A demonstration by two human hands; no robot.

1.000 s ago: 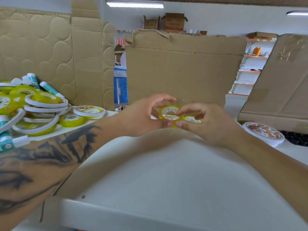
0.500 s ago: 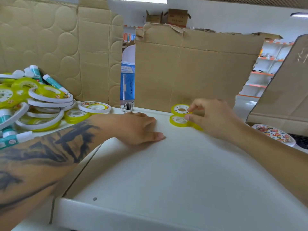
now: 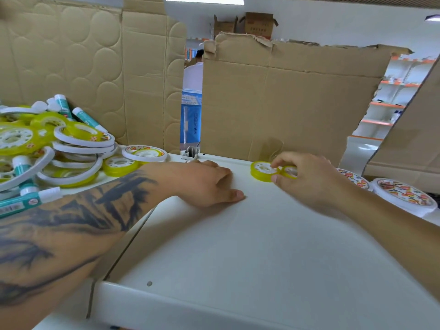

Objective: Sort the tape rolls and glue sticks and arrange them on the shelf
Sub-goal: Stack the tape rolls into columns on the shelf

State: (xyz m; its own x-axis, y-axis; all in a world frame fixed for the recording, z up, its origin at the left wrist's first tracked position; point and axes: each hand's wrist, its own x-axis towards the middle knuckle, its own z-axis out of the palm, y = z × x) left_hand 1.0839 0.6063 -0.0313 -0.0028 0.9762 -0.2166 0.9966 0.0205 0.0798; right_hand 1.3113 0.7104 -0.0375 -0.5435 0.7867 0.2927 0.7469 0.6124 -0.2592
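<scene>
Shelf: white board (image 3: 238, 246) is stretching out in front of the person, with brown cardboard (image 3: 285, 103) standing along its far edge.
Right hand: right hand (image 3: 307, 179) is reaching to the far edge of the shelf, fingers curled, thumb and fingertips pinching a small yellow tape roll (image 3: 289, 172) that is mostly hidden under the fingers.
Placed roll: another yellow tape roll (image 3: 262, 171) is lying flat on the shelf just left of the pinched one, the two touching or very nearly so; the blur is making it hard to call.
Left hand: left hand (image 3: 204, 184) is resting palm-down on the shelf, fingers loosely bent, holding nothing, thumb tip pressing on the white surface.
Pile: heap of tape rolls (image 3: 47, 144), yellow and white-rimmed, is sitting far left, well apart from the right hand.
Glue sticks: teal-and-white glue sticks (image 3: 83, 115) are poking out of that heap, some leaning on the cardboard, one lying at the near left edge.
Far right: two round white tins (image 3: 404, 196) with colourful tops are sitting beyond the right forearm.
</scene>
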